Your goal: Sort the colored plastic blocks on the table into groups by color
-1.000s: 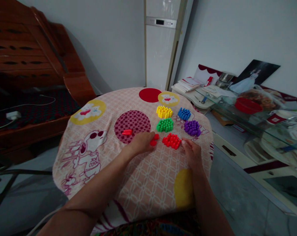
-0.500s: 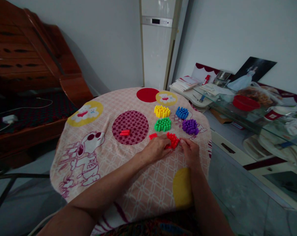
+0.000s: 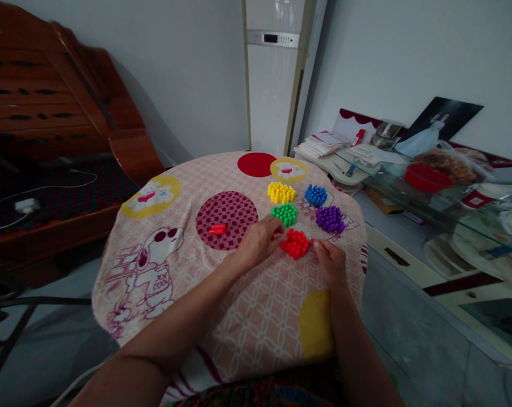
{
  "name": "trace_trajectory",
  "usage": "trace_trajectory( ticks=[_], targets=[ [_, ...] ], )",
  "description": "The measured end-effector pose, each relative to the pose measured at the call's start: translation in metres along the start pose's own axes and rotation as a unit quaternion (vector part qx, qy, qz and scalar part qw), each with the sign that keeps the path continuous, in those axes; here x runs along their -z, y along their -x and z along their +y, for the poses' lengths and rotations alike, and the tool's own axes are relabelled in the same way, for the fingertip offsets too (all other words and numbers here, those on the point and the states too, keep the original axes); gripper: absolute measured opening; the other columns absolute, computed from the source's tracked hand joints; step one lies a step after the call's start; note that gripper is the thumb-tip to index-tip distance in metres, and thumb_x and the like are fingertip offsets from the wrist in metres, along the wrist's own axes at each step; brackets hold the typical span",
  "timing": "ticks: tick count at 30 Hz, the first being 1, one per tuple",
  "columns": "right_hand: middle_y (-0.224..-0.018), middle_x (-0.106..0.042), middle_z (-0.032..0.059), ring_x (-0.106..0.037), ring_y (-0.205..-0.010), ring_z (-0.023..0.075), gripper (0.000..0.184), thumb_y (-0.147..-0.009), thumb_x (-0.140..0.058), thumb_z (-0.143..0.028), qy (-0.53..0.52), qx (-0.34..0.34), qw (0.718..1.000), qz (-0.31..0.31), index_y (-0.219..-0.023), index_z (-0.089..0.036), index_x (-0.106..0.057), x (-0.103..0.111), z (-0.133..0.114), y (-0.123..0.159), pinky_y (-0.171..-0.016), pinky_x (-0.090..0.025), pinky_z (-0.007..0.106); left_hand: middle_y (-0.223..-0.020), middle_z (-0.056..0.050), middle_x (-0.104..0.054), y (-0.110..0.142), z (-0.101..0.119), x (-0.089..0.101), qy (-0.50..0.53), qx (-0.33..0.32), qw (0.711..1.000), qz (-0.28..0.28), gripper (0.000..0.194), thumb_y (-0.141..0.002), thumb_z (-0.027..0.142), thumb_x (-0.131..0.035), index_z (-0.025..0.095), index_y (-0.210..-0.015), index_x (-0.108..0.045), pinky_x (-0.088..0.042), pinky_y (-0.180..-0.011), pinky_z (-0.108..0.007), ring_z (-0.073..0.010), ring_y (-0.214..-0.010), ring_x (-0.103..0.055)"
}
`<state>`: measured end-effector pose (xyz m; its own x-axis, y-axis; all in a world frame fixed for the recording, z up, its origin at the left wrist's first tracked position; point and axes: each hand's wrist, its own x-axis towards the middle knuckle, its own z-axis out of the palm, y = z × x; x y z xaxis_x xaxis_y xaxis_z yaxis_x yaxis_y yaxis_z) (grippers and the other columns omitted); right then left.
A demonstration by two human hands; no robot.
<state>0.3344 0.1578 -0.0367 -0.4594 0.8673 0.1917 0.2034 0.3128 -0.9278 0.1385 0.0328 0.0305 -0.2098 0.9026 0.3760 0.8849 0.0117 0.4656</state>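
left hand (image 3: pixel 262 240): curling, contents can't tell | red peg cluster (image 3: pixel 297 244): lying at its 3 o'clock, just beside | right hand (image 3: pixel 330 260): thumb and finger closing together at cluster's 4 o'clock, contents hidden | loose red pegs (image 3: pixel 218 229): lying along 9-to-3, left hand being nearer

Both forearms reach in from the tabletop's near edge (image 3: pixel 256 370), left hand (image 3: pixel 262 240) palm down, fingers curled, right hand (image 3: pixel 330 260) bent inward, fingertips together.
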Motion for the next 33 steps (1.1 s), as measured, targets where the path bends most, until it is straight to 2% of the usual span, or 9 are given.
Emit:
trace_trajectory(
  ticks=[3,6,8,11,17,22,25,27,33],
  targets=[
    [-0.070,-0.067,0.0024,-0.055,-0.061,0.0165,0.045,-0.086,-0.054,-0.053,0.009,0.005,1.000,-0.002,-0.094,-0.014,-0.075,0.001,0.001,-0.001,-0.055,-0.043,0.026,-0.092,-0.008,-0.069,0.001,-0.041,0.034,-0.089,0.109,0.990,0.003,0.009,-0.085,0.018,-0.059,0.017,-0.088,-0.068,-0.046,-0.077,-0.030,-0.0200,-0.085,-0.062],
    [-0.070,-0.067,0.0019,-0.055,-0.060,0.0161,0.045,-0.085,-0.055,-0.052,0.016,0.008,1.000,0.001,-0.094,-0.014,-0.075,0.000,0.004,-0.002,-0.055,-0.042,0.026,-0.107,-0.012,-0.070,0.011,-0.084,0.060,-0.160,0.199,0.967,-0.015,0.016,-0.083,0.022,-0.063,0.017,-0.097,-0.071,-0.045,-0.085,-0.032,-0.0243,-0.098,-0.062],
    [-0.071,-0.068,0.0022,-0.056,-0.062,0.0166,0.045,-0.086,-0.055,-0.052,0.011,0.006,1.000,0.001,-0.095,-0.014,-0.075,0.000,0.005,-0.002,-0.057,-0.043,0.026,-0.102,-0.011,-0.072,0.020,-0.105,0.070,-0.172,0.223,0.957,-0.068,0.016,-0.081,0.023,-0.066,0.017,-0.095,-0.072,-0.044,-0.083,-0.031,-0.0243,-0.097,-0.061],
    [-0.070,-0.067,0.0020,-0.055,-0.061,0.0164,0.044,-0.086,-0.054,-0.053,0.005,-0.002,1.000,-0.001,-0.093,-0.014,-0.075,0.000,0.003,-0.001,-0.056,-0.043,0.026,-0.096,-0.008,-0.072,0.029,-0.121,0.073,-0.178,0.216,0.952,-0.126,0.012,-0.080,0.024,-0.066,0.018,-0.089,-0.072,-0.043,-0.078,-0.028,-0.0226,-0.092,-0.061],
    [-0.068,-0.065,0.0016,-0.054,-0.060,0.0161,0.042,-0.085,-0.055,-0.052,0.000,-0.002,1.000,0.002,-0.091,-0.014,-0.074,0.000,-0.005,0.001,-0.055,-0.042,0.027,-0.086,-0.007,-0.070,0.022,-0.115,0.067,-0.177,0.221,0.953,-0.109,0.010,-0.078,0.028,-0.065,0.019,-0.082,-0.067,-0.041,-0.068,-0.028,-0.0199,-0.078,-0.061],
    [-0.063,-0.061,0.0010,-0.051,-0.057,0.0157,0.042,-0.085,-0.054,-0.052,0.009,0.002,1.000,0.000,-0.088,-0.014,-0.073,0.001,-0.005,0.001,-0.053,-0.040,0.027,-0.086,-0.004,-0.070,0.012,-0.093,0.058,-0.083,0.160,0.979,-0.100,0.014,-0.073,0.027,-0.068,0.019,-0.084,-0.067,-0.043,-0.068,-0.027,-0.0175,-0.077,-0.062],
    [-0.064,-0.062,0.0016,-0.052,-0.058,0.0163,0.044,-0.084,-0.054,-0.053,0.008,0.002,1.000,0.001,-0.088,-0.013,-0.073,0.000,-0.003,0.000,-0.054,-0.041,0.027,-0.090,-0.005,-0.070,0.009,-0.077,0.050,-0.042,0.129,0.984,-0.114,0.018,-0.071,0.022,-0.068,0.018,-0.089,-0.068,-0.045,-0.069,-0.026,-0.0172,-0.079,-0.063],
    [-0.068,-0.065,0.0025,-0.055,-0.061,0.0169,0.045,-0.085,-0.054,-0.053,0.005,0.002,1.000,-0.001,-0.091,-0.013,-0.073,0.000,0.000,-0.001,-0.055,-0.042,0.027,-0.093,-0.006,-0.071,0.008,-0.069,0.045,-0.059,0.128,0.982,-0.123,0.018,-0.071,0.019,-0.066,0.017,-0.088,-0.069,-0.045,-0.070,-0.027,-0.0184,-0.081,-0.063],
    [-0.069,-0.065,0.0028,-0.055,-0.062,0.0163,0.046,-0.085,-0.053,-0.053,0.012,0.013,1.000,0.004,-0.091,-0.012,-0.074,-0.001,0.003,-0.002,-0.057,-0.042,0.027,-0.098,-0.005,-0.072,0.011,-0.064,0.045,-0.105,0.138,0.966,-0.190,0.025,-0.073,0.015,-0.065,0.019,-0.097,-0.071,-0.045,-0.073,-0.028,-0.0200,-0.087,-0.064]
  ],
)
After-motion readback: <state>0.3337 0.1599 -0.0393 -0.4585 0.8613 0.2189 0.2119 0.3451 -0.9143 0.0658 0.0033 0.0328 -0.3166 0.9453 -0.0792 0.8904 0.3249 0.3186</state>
